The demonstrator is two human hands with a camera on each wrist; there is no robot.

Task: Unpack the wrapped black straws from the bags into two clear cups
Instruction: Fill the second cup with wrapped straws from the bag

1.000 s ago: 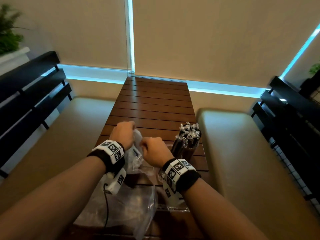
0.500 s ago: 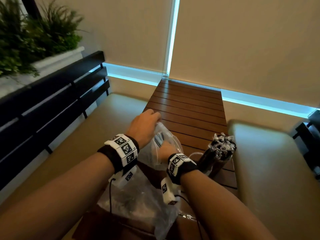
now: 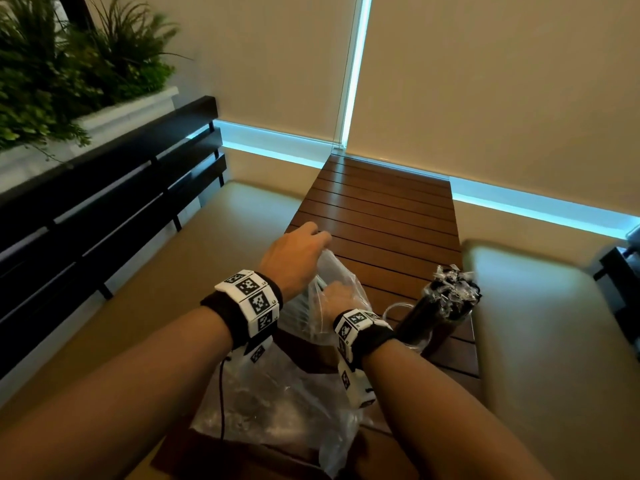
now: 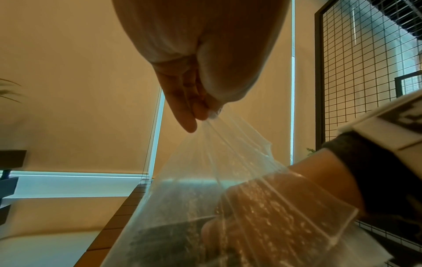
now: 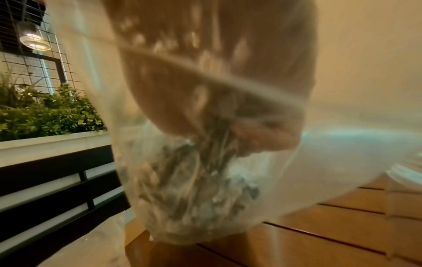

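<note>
left hand (image 3: 294, 251) pinches bag (image 3: 337, 289) (clear); right hand (image 3: 337, 297) clutches straws (image 5: 194, 180) inside.

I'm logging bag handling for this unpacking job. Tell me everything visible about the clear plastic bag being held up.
The clear plastic bag is thin, crinkled and see-through. The left hand pinches its top edge and lifts it above the slatted wooden table, pulling the film into taut pleats. The right hand is inside it, fingers closed round a bundle of wrapped black straws hanging toward the bag's bottom. More loose clear plastic lies below it.
</note>
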